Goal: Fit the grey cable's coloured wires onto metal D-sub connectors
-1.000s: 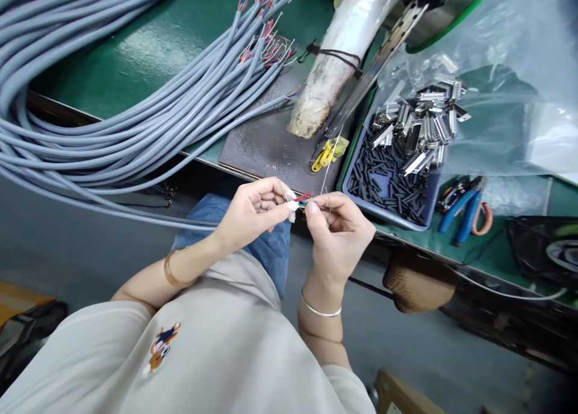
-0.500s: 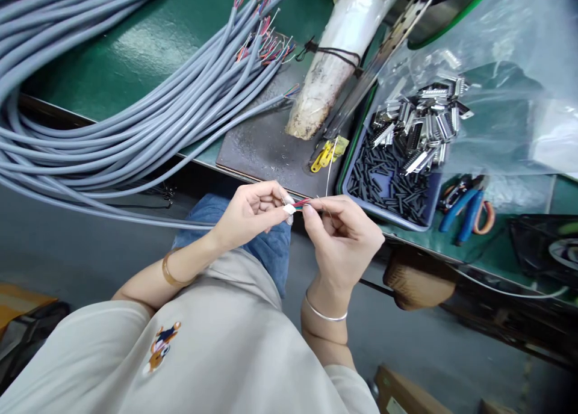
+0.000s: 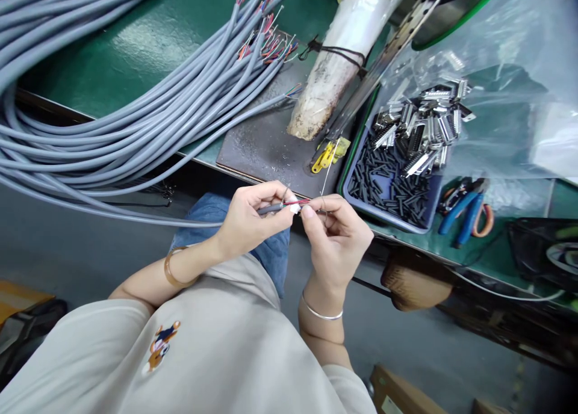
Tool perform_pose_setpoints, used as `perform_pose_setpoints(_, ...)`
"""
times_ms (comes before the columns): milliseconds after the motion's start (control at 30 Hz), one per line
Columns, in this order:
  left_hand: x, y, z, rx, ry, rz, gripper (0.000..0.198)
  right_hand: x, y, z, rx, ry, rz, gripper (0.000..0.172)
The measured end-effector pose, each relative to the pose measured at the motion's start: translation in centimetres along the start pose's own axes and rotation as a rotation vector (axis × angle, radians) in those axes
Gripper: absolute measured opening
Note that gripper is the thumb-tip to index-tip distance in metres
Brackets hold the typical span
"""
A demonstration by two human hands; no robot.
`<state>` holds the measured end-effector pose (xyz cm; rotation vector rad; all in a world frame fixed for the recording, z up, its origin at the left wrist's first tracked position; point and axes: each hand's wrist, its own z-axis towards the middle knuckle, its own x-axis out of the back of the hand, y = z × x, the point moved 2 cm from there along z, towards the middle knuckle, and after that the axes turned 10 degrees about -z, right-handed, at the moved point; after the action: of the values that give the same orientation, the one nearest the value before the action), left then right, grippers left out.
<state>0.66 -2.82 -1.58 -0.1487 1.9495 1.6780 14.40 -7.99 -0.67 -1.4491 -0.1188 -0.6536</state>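
My left hand (image 3: 253,218) is closed round the end of a grey cable (image 3: 269,209), which runs off to the left over my lap. Thin coloured wires (image 3: 301,203) stick out of the cable's stripped end. My right hand (image 3: 336,233) pinches those wires between thumb and fingers, right against the left hand. Both hands hover just in front of the bench edge, above my knee.
A thick bundle of grey cables (image 3: 112,119) with stripped ends lies across the green bench (image 3: 149,47). A dark metal plate (image 3: 266,146) bears a wrapped cylinder (image 3: 334,71). A blue tray (image 3: 392,218) holds black sleeves and metal connectors. Blue pliers (image 3: 465,212) lie at right.
The grey cable's jacket now shows beyond my left fingers; the white piece seen at the cable end earlier is smaller. My right hand has shifted slightly left, closer to the left hand.
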Motion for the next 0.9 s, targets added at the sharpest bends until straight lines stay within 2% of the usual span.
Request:
perform_pose_setpoints(133,-0.1,0.8,0.2,0.021,0.026,-0.005,0.014,0.0,0.1,0.2,-0.024,-0.002,0.109,0.016)
perform_pose_setpoints(267,0.4,0.9,0.5,0.116,0.018,-0.102,0.018,1.1,0.1,0.5,-0.021,0.147,0.091,0.023)
perform_pose_setpoints(400,0.5,0.5,0.5,0.190,-0.021,-0.176,0.026,1.1,-0.5,0.2,0.043,0.031,-0.111,0.016)
perform_pose_setpoints(467,0.3,0.6,0.4,0.146,-0.042,-0.171,0.027,0.7,-1.0,0.0,0.106,-0.004,-0.180,0.010)
perform_pose_setpoints(533,0.1,0.7,0.1,0.079,-0.059,-0.149,0.025,0.3,-1.1,0.0,0.126,-0.006,-0.187,0.015)
perform_pose_setpoints(667,-0.1,0.7,-0.4,0.022,-0.061,-0.113,0.023,0.2,-0.4,0.7,0.030,-0.004,0.128,0.023)
perform_pose_setpoints(733,0.2,0.7,-0.4,0.058,-0.019,-0.150,0.025,0.8,0.0,1.0,0.016,0.136,0.241,0.023)
perform_pose_setpoints(800,0.5,0.5,-0.2,0.134,0.005,-0.214,0.027,1.4,0.1,1.0,0.025,0.263,0.157,0.019)
perform_pose_setpoints(833,0.5,0.5,-0.2,0.175,0.000,-0.243,0.027,1.4,0.0,0.9,0.038,0.272,0.068,0.015)
perform_pose_setpoints(900,0.5,0.5,-0.1,0.229,-0.022,-0.272,0.027,1.1,-0.2,0.7,0.076,0.180,-0.094,0.010)
